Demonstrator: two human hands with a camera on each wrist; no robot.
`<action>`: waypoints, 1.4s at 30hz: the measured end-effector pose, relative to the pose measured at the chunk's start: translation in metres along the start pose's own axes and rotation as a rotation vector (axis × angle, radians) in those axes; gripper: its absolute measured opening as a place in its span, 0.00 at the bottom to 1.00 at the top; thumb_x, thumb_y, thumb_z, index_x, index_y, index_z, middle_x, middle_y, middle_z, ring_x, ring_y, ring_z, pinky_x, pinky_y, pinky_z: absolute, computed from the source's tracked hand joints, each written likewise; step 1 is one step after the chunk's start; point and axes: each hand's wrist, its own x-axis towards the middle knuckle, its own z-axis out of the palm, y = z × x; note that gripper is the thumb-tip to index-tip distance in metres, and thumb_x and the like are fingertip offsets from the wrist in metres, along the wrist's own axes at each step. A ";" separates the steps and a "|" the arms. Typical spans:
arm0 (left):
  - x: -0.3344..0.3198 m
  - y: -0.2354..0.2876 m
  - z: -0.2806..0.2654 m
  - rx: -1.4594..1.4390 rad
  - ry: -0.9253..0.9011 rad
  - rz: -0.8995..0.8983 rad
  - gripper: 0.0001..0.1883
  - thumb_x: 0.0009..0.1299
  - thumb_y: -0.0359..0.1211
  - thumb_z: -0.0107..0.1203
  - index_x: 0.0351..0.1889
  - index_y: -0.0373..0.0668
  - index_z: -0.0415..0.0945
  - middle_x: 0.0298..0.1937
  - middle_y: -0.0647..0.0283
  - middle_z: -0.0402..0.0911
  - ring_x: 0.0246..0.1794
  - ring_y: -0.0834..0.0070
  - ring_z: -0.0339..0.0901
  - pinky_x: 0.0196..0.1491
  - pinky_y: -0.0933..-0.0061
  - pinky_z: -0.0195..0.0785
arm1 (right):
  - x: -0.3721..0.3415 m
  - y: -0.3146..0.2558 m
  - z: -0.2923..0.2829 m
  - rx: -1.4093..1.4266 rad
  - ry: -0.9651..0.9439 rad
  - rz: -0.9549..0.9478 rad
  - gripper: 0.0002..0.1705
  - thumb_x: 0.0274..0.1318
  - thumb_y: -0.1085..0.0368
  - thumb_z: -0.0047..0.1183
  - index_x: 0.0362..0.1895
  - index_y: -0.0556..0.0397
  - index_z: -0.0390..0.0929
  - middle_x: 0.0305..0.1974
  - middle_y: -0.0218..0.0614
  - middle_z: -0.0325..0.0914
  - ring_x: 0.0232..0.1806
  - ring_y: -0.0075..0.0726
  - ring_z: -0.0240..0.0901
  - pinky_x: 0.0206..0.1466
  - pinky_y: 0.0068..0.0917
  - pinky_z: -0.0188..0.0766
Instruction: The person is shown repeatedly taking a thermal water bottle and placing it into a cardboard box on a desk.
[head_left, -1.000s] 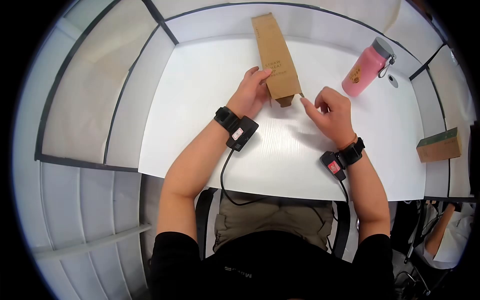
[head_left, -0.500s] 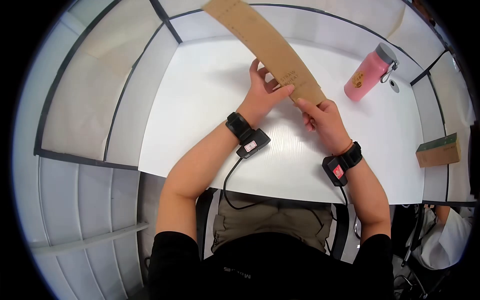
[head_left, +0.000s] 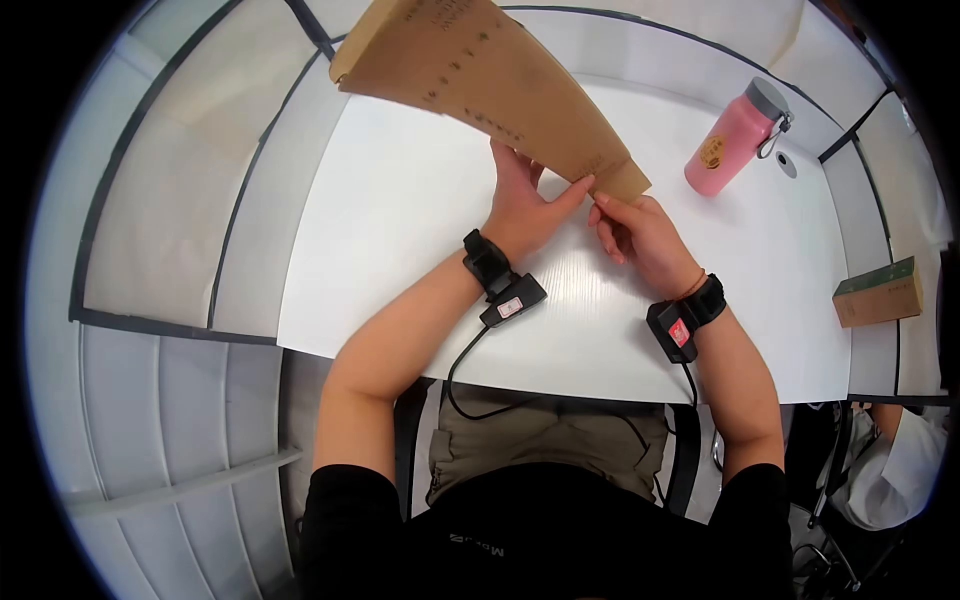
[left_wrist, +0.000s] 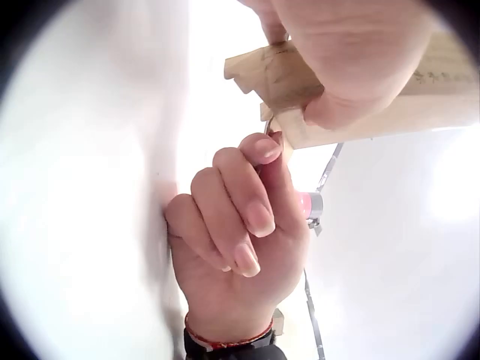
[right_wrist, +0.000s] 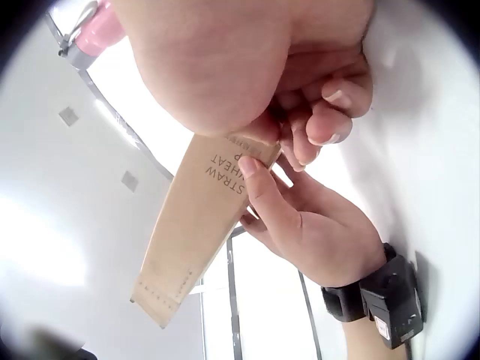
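Observation:
A long brown cardboard box (head_left: 500, 85) is raised above the white table, its far end tilted up toward the upper left. The left hand (head_left: 530, 208) holds it near its lower end, thumb on the printed face in the right wrist view and the other fingers behind. At that end, the right hand (head_left: 650, 240) pinches a flap edge between thumb and index finger, its other fingers curled. In the left wrist view the box's end flaps (left_wrist: 262, 75) stick out beside the left hand. The inside of the box is hidden.
A pink bottle (head_left: 722, 150) with a grey lid stands at the table's back right, near a round hole (head_left: 786, 164). A small green and brown box (head_left: 880, 296) is at the right edge. White panels surround the table (head_left: 400, 200). Another person's sleeve (head_left: 900, 470) shows at lower right.
The brown box has been lifted off the table, its far end swinging up and left. The right hand has moved to the near end and pinched it; the left hand has shifted slightly right.

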 end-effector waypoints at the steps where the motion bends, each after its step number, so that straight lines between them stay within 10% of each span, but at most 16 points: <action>1: -0.002 0.002 0.003 0.011 0.003 0.039 0.43 0.65 0.19 0.65 0.69 0.44 0.44 0.68 0.57 0.60 0.72 0.66 0.64 0.74 0.56 0.61 | 0.000 0.000 0.000 0.013 0.001 0.007 0.24 0.74 0.48 0.48 0.29 0.52 0.77 0.16 0.26 0.70 0.17 0.20 0.63 0.22 0.20 0.57; 11: 0.000 0.006 -0.003 0.148 -0.101 0.089 0.40 0.66 0.17 0.62 0.69 0.43 0.47 0.67 0.56 0.64 0.70 0.67 0.66 0.71 0.62 0.63 | 0.001 0.001 0.000 -0.120 0.050 0.005 0.36 0.75 0.45 0.48 0.12 0.48 0.65 0.10 0.29 0.64 0.11 0.24 0.58 0.18 0.23 0.55; 18: 0.005 0.009 -0.008 -0.362 0.177 -0.280 0.36 0.70 0.26 0.63 0.67 0.37 0.46 0.67 0.52 0.63 0.69 0.64 0.67 0.71 0.57 0.65 | -0.004 0.012 -0.025 -0.422 0.201 -0.506 0.31 0.78 0.56 0.41 0.17 0.57 0.67 0.16 0.29 0.64 0.23 0.24 0.63 0.28 0.28 0.59; 20: 0.009 0.014 -0.015 -0.593 0.198 -0.382 0.34 0.72 0.28 0.61 0.67 0.37 0.47 0.66 0.54 0.65 0.69 0.63 0.68 0.71 0.55 0.67 | 0.000 0.011 -0.042 -0.650 0.539 -0.954 0.24 0.73 0.63 0.49 0.20 0.59 0.70 0.17 0.34 0.66 0.19 0.28 0.59 0.25 0.30 0.59; 23: 0.015 0.006 -0.025 -0.809 0.189 -0.439 0.25 0.76 0.35 0.57 0.65 0.38 0.59 0.61 0.57 0.73 0.65 0.60 0.72 0.70 0.52 0.69 | -0.006 -0.006 -0.084 -0.904 1.082 -0.985 0.13 0.62 0.61 0.64 0.36 0.57 0.76 0.34 0.37 0.75 0.33 0.31 0.69 0.34 0.30 0.65; 25: 0.016 0.003 -0.029 -0.883 0.212 -0.469 0.22 0.77 0.38 0.56 0.63 0.39 0.65 0.60 0.58 0.75 0.64 0.59 0.74 0.70 0.52 0.69 | -0.003 -0.011 -0.110 -1.121 1.284 -1.049 0.27 0.57 0.55 0.70 0.51 0.60 0.73 0.48 0.41 0.74 0.44 0.36 0.73 0.40 0.31 0.71; 31: 0.021 0.010 -0.033 -0.893 0.192 -0.489 0.22 0.78 0.43 0.55 0.63 0.41 0.67 0.60 0.57 0.77 0.63 0.56 0.75 0.70 0.52 0.69 | 0.014 0.000 -0.119 -0.577 1.008 -0.606 0.49 0.49 0.50 0.75 0.64 0.64 0.62 0.59 0.49 0.72 0.58 0.44 0.74 0.58 0.35 0.74; 42: 0.020 0.008 -0.032 -0.846 0.123 -0.460 0.29 0.78 0.49 0.52 0.69 0.41 0.63 0.68 0.53 0.72 0.69 0.55 0.72 0.71 0.51 0.67 | -0.007 -0.011 -0.089 -0.744 0.672 -0.521 0.33 0.48 0.64 0.72 0.58 0.55 0.74 0.46 0.40 0.83 0.47 0.32 0.81 0.49 0.31 0.79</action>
